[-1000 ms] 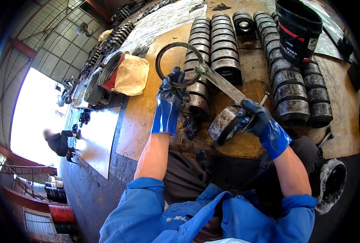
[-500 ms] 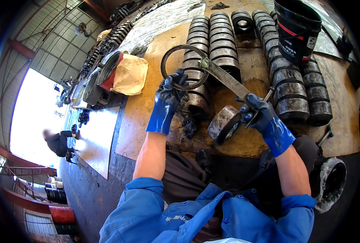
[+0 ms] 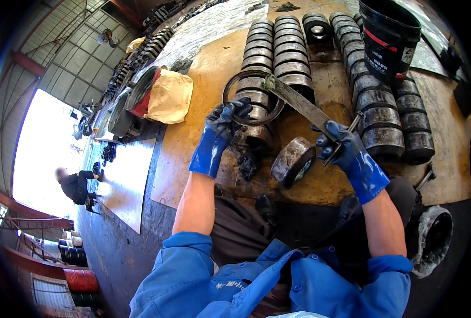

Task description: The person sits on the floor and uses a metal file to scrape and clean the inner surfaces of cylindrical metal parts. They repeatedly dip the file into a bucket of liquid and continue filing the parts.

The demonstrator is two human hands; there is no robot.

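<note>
- Left hand [image 3: 222, 124], blue-black glove, left of centre in frame: fingers clamped on the lower-left rim of a thin dark metal ring [image 3: 226, 94].
- Ring is up near frame centre, tilted, hole toward me; stacked cylinders show through it.
- Right hand [image 3: 345, 151], same glove type, right of centre: fingers closed around the near end of a long flat bar [image 3: 300, 102].
- Bar slants up-left from the fist. Far tip carries a greenish lump and overlaps the ring's upper-right rim; I can't tell if it's pressing.
- Slim metal rod [image 3: 355, 121] also crosses the right fist, upper end poking out. Can't tell from here if it's joined to the bar.
- Single short cylinder [image 3: 293, 161] tipped on its side on the brown board [image 3: 209, 69], between the hands and lower in frame.
- Rows of metal cylinders [image 3: 293, 55] lie end to end, upper centre; more rows [image 3: 381, 122] upper right.
- Black bucket [image 3: 384, 47] with red stripe, upper right, just over those right-hand rows.
- Brown paper [image 3: 169, 96] against a red-sided round container [image 3: 144, 95], upper left.
- Plastic-wrapped ring-shaped part [image 3: 441, 233], lower right.
- Another person [image 3: 76, 188] in dark clothes, far left, beside a pale sheet [image 3: 131, 183].
</note>
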